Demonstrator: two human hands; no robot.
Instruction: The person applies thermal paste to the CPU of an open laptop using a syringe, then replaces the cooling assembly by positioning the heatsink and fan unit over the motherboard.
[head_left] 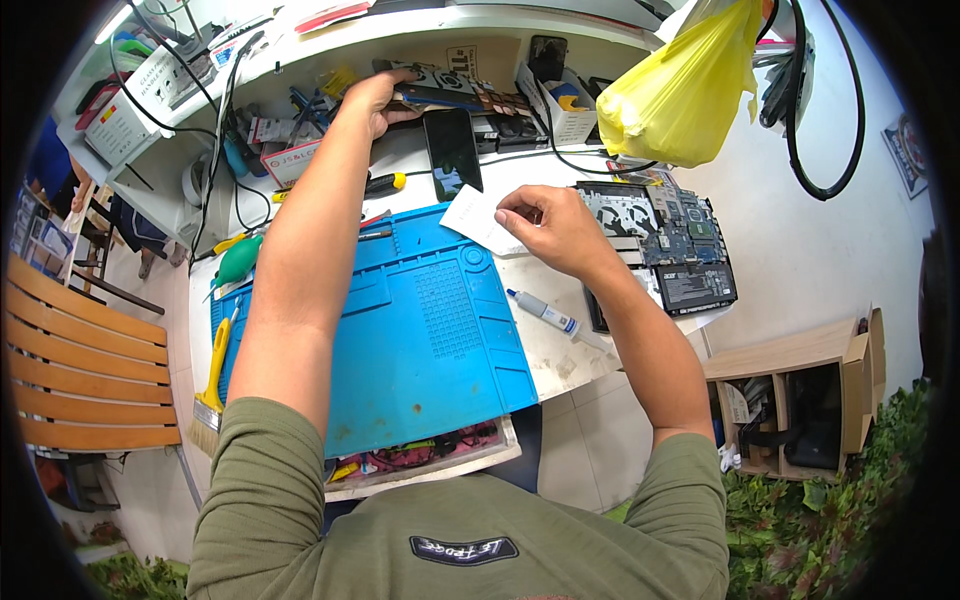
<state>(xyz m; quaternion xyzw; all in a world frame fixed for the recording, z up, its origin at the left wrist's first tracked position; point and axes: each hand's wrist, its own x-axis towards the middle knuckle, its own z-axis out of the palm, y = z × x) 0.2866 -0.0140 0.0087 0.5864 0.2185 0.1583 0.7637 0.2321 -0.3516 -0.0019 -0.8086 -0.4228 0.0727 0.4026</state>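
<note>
My left hand [376, 100] reaches to the back of the bench, its fingers closed around the end of a dark flat device [440, 97] among stacked parts. Below that stack lies a black phone [452, 150]. My right hand [552, 228] is curled, with thumb and fingertips at the edge of a white piece of paper [480, 222]; the exact grip is partly hidden. To its right rests an opened laptop base [690, 240] with its circuit board and battery exposed. A syringe [545, 312] lies on the bench nearer me, beside the blue work mat [400, 350].
A yellow plastic bag [685, 90] hangs at the upper right, near a looped black cable [845, 170]. Left of the mat are a yellow-handled brush [213, 370] and a green air blower [238, 260]. An open drawer [430, 455] juts out under the mat.
</note>
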